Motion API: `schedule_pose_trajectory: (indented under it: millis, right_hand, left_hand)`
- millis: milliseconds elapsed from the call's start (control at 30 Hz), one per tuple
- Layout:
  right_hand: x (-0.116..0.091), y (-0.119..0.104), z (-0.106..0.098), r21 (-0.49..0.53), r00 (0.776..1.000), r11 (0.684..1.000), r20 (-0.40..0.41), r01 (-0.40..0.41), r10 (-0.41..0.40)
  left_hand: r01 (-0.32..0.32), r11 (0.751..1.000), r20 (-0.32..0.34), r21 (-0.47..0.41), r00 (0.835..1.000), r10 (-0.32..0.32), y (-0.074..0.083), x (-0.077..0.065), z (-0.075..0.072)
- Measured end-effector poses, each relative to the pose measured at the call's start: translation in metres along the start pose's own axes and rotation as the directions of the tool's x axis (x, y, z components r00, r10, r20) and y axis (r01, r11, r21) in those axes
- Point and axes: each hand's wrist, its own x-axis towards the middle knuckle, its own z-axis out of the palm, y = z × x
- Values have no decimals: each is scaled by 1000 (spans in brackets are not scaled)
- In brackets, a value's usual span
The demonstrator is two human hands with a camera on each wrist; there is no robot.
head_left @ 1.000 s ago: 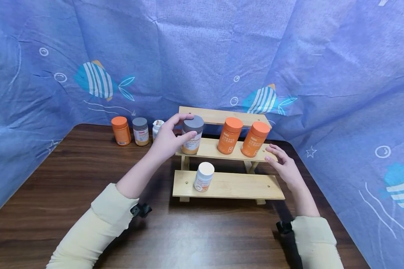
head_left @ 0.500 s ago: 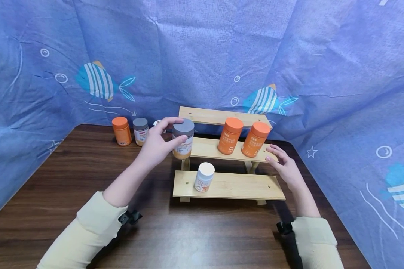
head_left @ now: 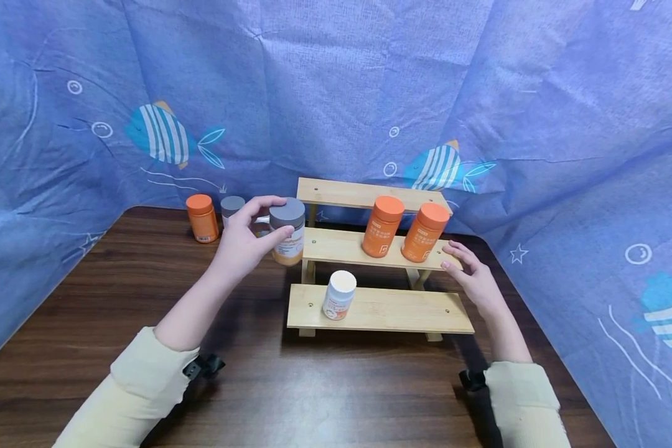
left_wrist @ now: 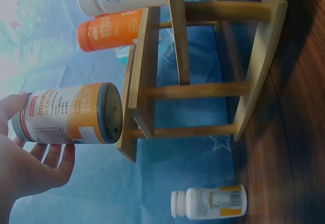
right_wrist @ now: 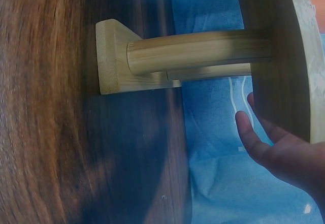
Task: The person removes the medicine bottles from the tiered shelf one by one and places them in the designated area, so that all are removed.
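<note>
My left hand [head_left: 245,239] holds a jar with a grey lid [head_left: 287,227] in the air, thumb and fingers around its upper part. In the left wrist view the white-and-orange label and bare base of this jar [left_wrist: 71,115] show, left of the tiered wooden rack [left_wrist: 254,66]. My right hand [head_left: 470,277] is at the right end of the middle shelf [head_left: 336,244], fingers loosely bent, thumb by the front corner. Two orange jars [head_left: 383,226] [head_left: 425,232] stand on that shelf. One white bottle [head_left: 340,295] stands on the bottom shelf, toward its left end.
The rack's top shelf [head_left: 369,193] bears nothing visible. On the dark wood table [head_left: 117,298], an orange jar [head_left: 202,219] and a grey-lidded jar [head_left: 232,205] stand at the back left. A small white bottle [left_wrist: 216,202] shows in the left wrist view. A blue fish-print cloth [head_left: 336,93] hangs behind.
My left hand has carried the grey-lidded jar leftward, off the left end of the middle shelf. The right hand stays at the shelf's right end.
</note>
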Motion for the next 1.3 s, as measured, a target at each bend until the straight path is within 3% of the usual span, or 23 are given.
schedule_pose_trajectory:
  millis: [167,500,900,1300]
  right_hand:
    - [-1,0,0,-9,1000,1000,-4,4,-4]
    - [-2,2,0,20,1000,1000,1,3,-3]
    - [-1,3,0,41,1000,999,7,4,-4]
    - [-2,1,0,63,1000,998,10,6,-6]
  left_hand:
    - [-15,1000,-22,28,1000,16,-5,-2,-7]
    - [40,998,-61,57,997,-37,-15,-4,-17]
    - [75,990,-110,116,992,-63,-43,0,-27]
    - [58,979,-48,193,998,-50,-78,4,-34]
